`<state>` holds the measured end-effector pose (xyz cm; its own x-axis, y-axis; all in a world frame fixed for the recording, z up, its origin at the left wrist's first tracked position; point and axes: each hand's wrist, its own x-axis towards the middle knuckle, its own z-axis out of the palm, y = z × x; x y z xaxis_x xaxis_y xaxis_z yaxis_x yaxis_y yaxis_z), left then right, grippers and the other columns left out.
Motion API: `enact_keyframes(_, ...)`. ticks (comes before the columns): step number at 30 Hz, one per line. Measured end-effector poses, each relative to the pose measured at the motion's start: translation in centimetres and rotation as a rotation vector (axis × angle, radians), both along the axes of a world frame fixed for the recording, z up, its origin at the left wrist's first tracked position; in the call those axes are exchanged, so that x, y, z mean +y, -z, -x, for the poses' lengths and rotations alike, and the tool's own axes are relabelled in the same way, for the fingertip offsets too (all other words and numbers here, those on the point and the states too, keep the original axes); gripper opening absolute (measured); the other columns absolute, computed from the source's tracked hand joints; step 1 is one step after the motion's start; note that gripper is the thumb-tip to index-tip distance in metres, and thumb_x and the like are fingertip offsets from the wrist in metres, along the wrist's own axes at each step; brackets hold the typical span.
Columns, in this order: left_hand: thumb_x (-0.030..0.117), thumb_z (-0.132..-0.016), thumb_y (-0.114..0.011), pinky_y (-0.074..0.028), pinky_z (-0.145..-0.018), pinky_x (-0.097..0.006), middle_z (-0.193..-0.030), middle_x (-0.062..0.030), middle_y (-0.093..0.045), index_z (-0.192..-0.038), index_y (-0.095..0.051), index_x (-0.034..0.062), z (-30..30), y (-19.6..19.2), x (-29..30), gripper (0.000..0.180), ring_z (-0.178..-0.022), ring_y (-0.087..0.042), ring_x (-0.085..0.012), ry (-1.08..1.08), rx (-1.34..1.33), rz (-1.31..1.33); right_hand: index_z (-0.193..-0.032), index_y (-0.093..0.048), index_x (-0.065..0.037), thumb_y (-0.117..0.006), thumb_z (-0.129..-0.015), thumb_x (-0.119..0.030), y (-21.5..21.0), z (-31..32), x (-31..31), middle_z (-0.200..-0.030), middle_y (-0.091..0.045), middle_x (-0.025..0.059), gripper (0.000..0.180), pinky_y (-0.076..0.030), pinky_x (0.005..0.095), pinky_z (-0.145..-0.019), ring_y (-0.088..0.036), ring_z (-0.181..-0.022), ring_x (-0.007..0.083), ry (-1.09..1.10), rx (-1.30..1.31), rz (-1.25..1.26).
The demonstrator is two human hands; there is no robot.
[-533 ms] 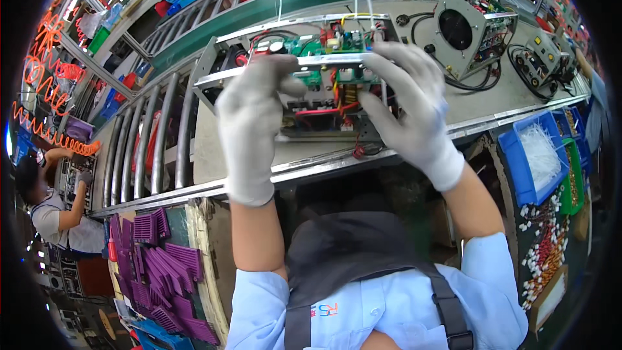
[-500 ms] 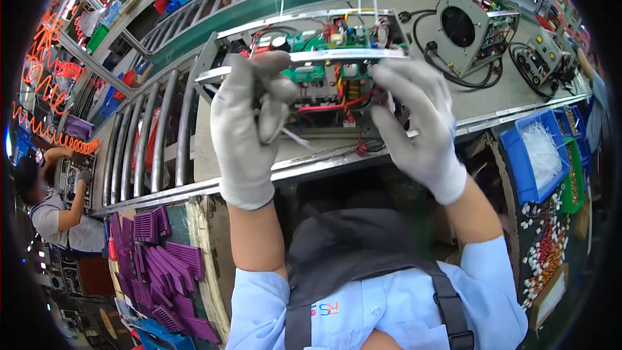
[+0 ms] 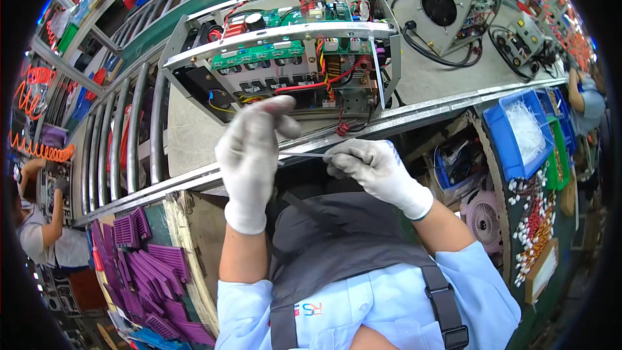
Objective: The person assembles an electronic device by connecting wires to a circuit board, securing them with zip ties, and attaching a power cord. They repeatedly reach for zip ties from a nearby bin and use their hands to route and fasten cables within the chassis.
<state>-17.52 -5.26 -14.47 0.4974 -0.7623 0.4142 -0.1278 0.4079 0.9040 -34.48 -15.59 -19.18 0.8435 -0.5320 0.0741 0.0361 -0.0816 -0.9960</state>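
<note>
The pale surface (image 3: 194, 136) carries an open metal chassis (image 3: 285, 58) packed with circuit boards, with a fan unit (image 3: 447, 10) further right.

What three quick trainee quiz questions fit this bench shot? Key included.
1. True or false: both gloved hands pinch one thin white strip, apparently a cable tie.
2. What lies in the blue bin at the right? A) white ties B) purple heat sinks C) fans
3. Which hand is higher in the picture?

Key:
1. True: left hand and right hand hold its ends.
2. A
3. Left; its fingertips reach up in front of the open chassis.
</note>
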Motion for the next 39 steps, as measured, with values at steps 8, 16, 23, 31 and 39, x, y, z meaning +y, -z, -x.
enact_keyframes(8,0.011,-0.084,-0.065,-0.054,-0.077,-0.038,-0.101,-0.0171,-0.067,-0.116,-0.06,0.0018,3.3,-2.1,2.0,0.033,-0.091,-0.066,-0.0317,-0.189,-1.09,-0.362,-0.088,-0.066,-0.005,-0.063,-0.087,-0.018,-3.8,1.4,-2.1,-0.07,-0.062,0.0128,0.014,-0.048,0.033,-0.061,-0.063,-0.065,0.0258,-0.211,0.479,0.348)
enact_keyframes(16,0.017,-0.094,-0.056,-0.05,-0.062,-0.041,-0.083,-0.0165,-0.067,-0.118,-0.057,0.002,-3.4,7.0,0.5,0.029,-0.071,-0.064,-0.0353,-0.315,-0.742,-0.449,-0.115,-0.062,0.0,-0.059,-0.095,-0.02,0.1,-0.4,-4.2,-0.091,-0.067,0.0048,0.029,-0.048,0.0195,-0.061,-0.059,-0.071,0.0064,0.233,-0.006,-0.18)
enact_keyframes(23,0.007,-0.093,-0.055,-0.048,-0.057,-0.034,-0.078,-0.0128,-0.063,-0.125,-0.057,0.0054,-6.6,8.9,-4.3,0.032,-0.061,-0.059,-0.0223,-0.439,-0.802,-0.139,-0.127,-0.051,0.007,-0.065,-0.092,-0.021,-0.2,-4.4,-4.3,-0.11,-0.063,0.013,0.047,-0.052,0.0246,-0.066,-0.062,-0.076,0.012,0.273,-0.32,-0.49)
enact_keyframes(31,0.011,-0.082,-0.062,-0.051,-0.059,-0.038,-0.084,-0.0086,-0.06,-0.115,-0.059,0.0105,-5.9,6.7,-4.0,0.033,-0.07,-0.064,-0.0304,-0.139,-1.319,-0.388,-0.116,-0.059,0.003,-0.065,-0.091,-0.027,-3.2,-5.6,-4.8,-0.079,-0.066,0.0059,0.04,-0.046,0.0211,-0.06,-0.058,-0.064,0.0088,0.268,-0.214,-0.357)
enact_keyframes(39,0.016,-0.081,-0.058,-0.053,-0.058,-0.041,-0.084,-0.0092,-0.064,-0.099,-0.058,0.0084,-4.2,12.4,-9.4,0.02,-0.066,-0.066,-0.0282,-0.205,-1.421,-0.691,-0.107,-0.058,0.006,-0.077,-0.077,-0.012,-1.9,-7.5,-4.4,-0.071,-0.059,0.0057,0.04,-0.041,0.0251,-0.051,-0.054,-0.057,0.0092,0.452,0.02,0.385)
